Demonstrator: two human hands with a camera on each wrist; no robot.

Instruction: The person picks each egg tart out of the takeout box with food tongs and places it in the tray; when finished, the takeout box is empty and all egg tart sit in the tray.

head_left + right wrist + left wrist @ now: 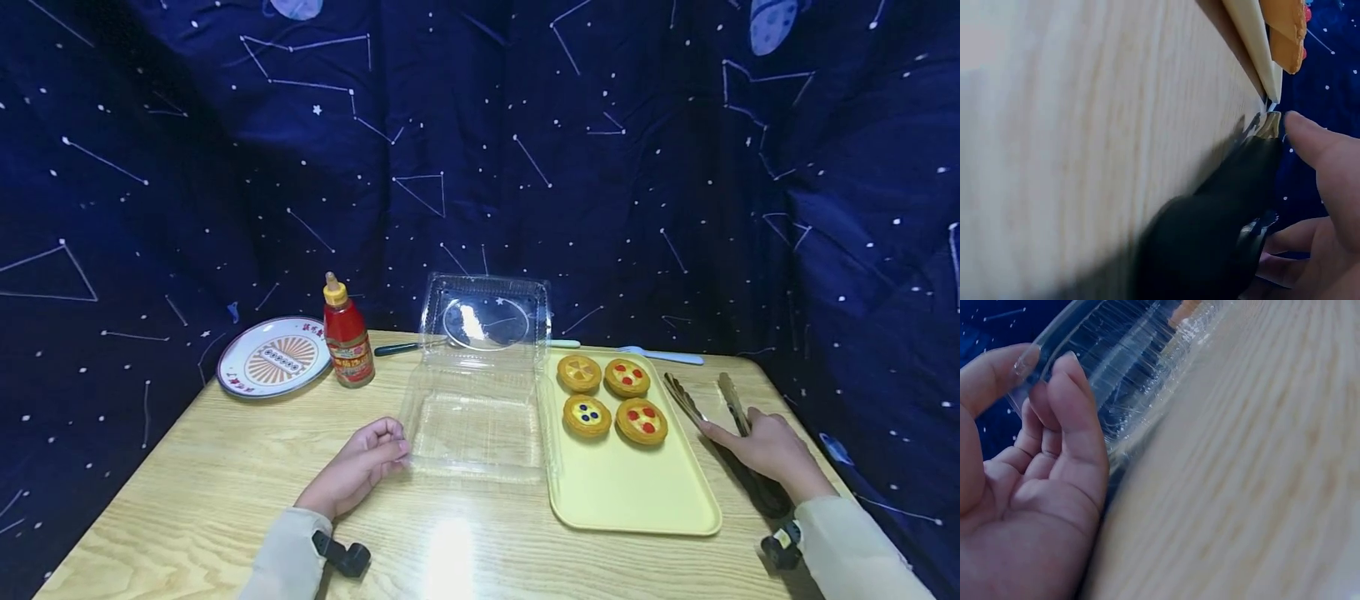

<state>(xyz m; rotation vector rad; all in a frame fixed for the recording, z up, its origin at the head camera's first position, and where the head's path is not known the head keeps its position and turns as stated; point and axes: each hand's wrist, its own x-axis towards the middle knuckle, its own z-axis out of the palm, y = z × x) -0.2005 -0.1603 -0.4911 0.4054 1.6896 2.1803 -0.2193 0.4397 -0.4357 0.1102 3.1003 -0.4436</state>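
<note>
A clear plastic clamshell container (480, 417) lies open on the wooden table (225, 467), its lid standing up at the back. My left hand (375, 454) is at its front left corner; in the left wrist view the thumb and curled fingers of this hand (1046, 365) pinch the container's rim (1141, 356). To the right sits a yellow tray (630, 483) with several fruit tarts (611, 396) at its far end. My right hand (753, 442) lies over black-handled tongs (708, 408) beside the tray. In the right wrist view this hand (1297, 194) curls round the tongs (1222, 219).
A red sauce bottle (347, 337) and a patterned plate (273, 357) stand at the back left. A dark-handled utensil (397, 348) and a pale blue one (663, 356) lie behind the container and tray. Dark starry cloth encloses the table on three sides.
</note>
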